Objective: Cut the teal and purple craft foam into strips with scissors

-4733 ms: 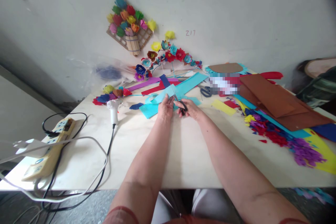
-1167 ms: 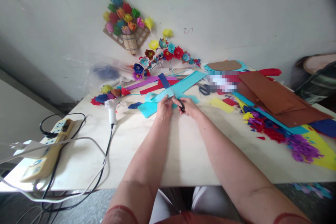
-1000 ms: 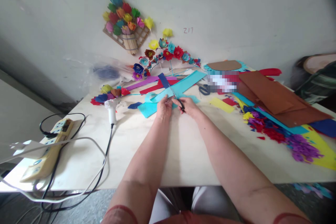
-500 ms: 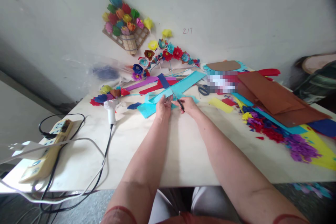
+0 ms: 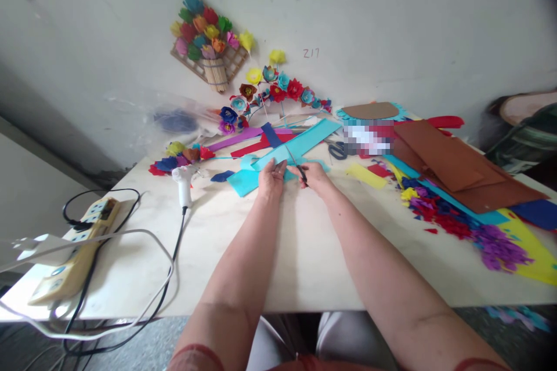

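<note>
My left hand (image 5: 271,177) pinches the near edge of a long light-blue foam sheet (image 5: 304,140) that lies across the middle of the table. My right hand (image 5: 314,177) is closed round the black handles of a pair of scissors (image 5: 296,166), whose blades point away from me into the blue sheet just right of my left fingers. Both hands sit close together, nearly touching.
A white glue gun (image 5: 183,181) lies left of the hands, its cord running to a power strip (image 5: 72,264) at the table's left edge. A second pair of scissors (image 5: 337,149), brown sheets (image 5: 456,165), coloured scraps (image 5: 461,226) and paper flowers (image 5: 270,90) fill the right and back.
The hands have stayed at the same spot on the blue sheet, with only slight shifts of the scissors. The view has wobbled a little.
</note>
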### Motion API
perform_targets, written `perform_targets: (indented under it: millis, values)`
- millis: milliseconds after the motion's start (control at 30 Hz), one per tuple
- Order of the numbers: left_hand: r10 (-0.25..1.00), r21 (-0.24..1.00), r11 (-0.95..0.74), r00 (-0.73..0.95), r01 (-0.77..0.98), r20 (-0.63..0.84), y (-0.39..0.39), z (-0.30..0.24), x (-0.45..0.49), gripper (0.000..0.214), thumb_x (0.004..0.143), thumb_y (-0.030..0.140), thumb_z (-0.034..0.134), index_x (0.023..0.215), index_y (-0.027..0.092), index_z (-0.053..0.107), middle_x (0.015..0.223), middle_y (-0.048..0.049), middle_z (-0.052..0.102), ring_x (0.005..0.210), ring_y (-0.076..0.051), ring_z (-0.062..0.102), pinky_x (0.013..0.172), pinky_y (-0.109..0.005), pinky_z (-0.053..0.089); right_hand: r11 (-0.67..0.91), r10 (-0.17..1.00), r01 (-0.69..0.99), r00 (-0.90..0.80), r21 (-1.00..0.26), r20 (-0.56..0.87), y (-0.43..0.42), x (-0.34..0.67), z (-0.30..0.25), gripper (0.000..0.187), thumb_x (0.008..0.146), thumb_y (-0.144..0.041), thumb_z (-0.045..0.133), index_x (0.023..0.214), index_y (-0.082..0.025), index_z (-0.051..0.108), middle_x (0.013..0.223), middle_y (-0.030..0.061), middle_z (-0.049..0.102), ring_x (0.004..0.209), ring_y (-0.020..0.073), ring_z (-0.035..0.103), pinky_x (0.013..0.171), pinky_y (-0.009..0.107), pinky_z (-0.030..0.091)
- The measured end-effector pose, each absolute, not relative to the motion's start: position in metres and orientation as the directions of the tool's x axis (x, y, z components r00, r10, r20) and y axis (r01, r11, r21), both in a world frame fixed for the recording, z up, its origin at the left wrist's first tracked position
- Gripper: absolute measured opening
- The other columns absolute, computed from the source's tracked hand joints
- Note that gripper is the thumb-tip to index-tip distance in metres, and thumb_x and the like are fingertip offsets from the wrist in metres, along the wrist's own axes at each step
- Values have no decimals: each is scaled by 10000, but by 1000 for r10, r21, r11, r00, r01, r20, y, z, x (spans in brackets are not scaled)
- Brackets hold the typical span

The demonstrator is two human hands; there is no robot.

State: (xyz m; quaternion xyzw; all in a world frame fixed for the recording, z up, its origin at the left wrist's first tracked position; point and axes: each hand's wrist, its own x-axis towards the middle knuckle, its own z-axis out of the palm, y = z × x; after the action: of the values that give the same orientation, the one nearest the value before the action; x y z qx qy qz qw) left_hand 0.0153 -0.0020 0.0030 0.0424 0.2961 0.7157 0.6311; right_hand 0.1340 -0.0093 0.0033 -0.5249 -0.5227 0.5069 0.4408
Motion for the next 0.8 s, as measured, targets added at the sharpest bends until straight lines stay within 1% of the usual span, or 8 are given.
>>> perform_targets:
  millis: [167,300,367,467,500,633,800]
  values:
    - [937,470,-45,-200,-882,-286,-3,4,16,84,788,69,486,764,141,521,798,-82,645,935,-196,651,810,-297,543,-74,995,116,-58,-991,-81,-7,135,-1,440,532,-494,788,547,-155,508,368,-50,468,269,56,407,293,179,339]
    - [940,471,-41,-194,-881,-281,-5,5,15,70,773,81,488,743,142,505,768,-81,635,943,-211,650,805,-299,539,-112,991,83,-66,-990,-117,-14,135,6,453,559,-501,778,552,-155,486,369,-50,465,269,53,411,291,171,336]
    - [940,473,-39,-193,-880,-282,-6,6,15,74,775,89,484,729,146,496,756,-85,632,956,-220,647,800,-291,537,-146,985,56,-89,-988,-150,-20,136,14,447,596,-523,753,598,-151,504,385,-37,487,276,63,435,271,167,306]
    - [935,480,-22,-188,-877,-301,-6,7,15,93,783,97,479,713,155,498,742,-86,632,964,-219,645,789,-281,535,-195,974,40,-106,-980,-198,-28,136,25,452,650,-558,704,691,-138,543,399,-12,514,285,83,464,232,167,226]
    - [934,483,-21,-190,-875,-303,-6,7,15,96,784,97,482,712,158,502,741,-83,633,964,-216,645,789,-278,535,-211,970,35,-118,-977,-214,-30,136,28,458,663,-566,691,708,-133,548,400,-5,519,288,86,469,228,170,218]
    - [939,485,-50,-207,-873,-276,-5,5,16,98,779,79,504,722,155,526,786,-78,650,985,-211,639,828,-287,524,-233,960,8,-161,-972,-231,-31,138,31,467,713,-581,640,740,-122,558,411,1,529,295,86,478,229,170,228]
    - [949,478,-70,-206,-876,-240,-3,1,17,95,777,56,523,749,142,553,863,-91,673,1015,-221,629,871,-317,513,-206,952,3,-229,-979,-201,-25,143,21,507,741,-626,575,793,-122,570,462,15,569,332,101,532,234,163,198]
